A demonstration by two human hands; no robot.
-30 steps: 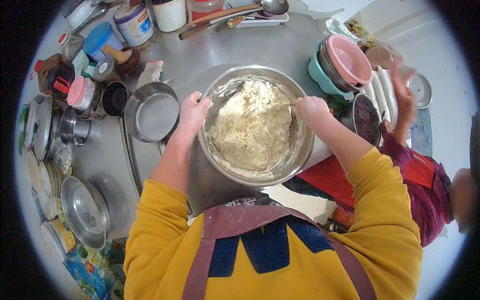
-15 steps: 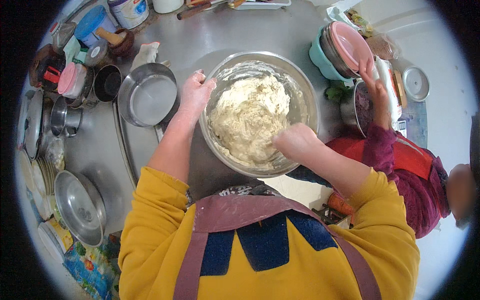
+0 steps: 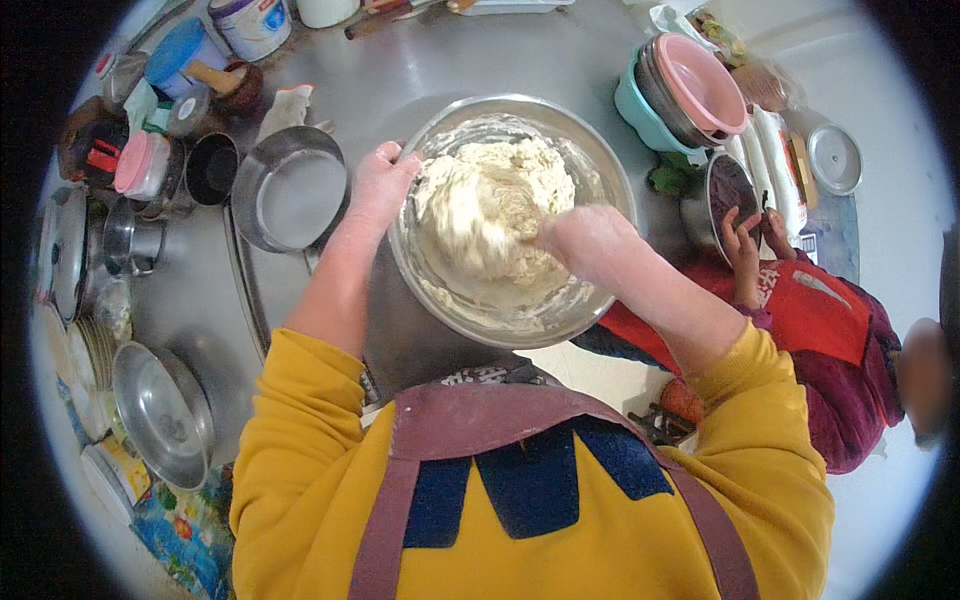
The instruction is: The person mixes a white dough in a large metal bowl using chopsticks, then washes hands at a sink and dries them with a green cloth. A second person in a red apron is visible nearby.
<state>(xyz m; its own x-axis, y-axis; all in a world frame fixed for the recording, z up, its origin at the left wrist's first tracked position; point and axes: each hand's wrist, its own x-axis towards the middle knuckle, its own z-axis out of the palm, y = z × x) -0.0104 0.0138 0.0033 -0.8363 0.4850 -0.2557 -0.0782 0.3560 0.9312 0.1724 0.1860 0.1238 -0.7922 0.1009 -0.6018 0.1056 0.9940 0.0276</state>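
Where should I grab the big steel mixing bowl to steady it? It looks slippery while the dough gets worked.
Grip the rolled rim of the bowl on its left side, coming in from the left as the left hand does: fingers over the lip, palm against the outer wall. The rim is the only thin edge; the walls are smooth and rounded. That leaves the right hand free in the dough.

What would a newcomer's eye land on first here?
The big steel bowl of pale dough at the centre, with the right hand pressed into the dough and the left hand on the bowl's rim. Next, an empty steel pan to its left, and stacked pink and teal bowls at upper right.
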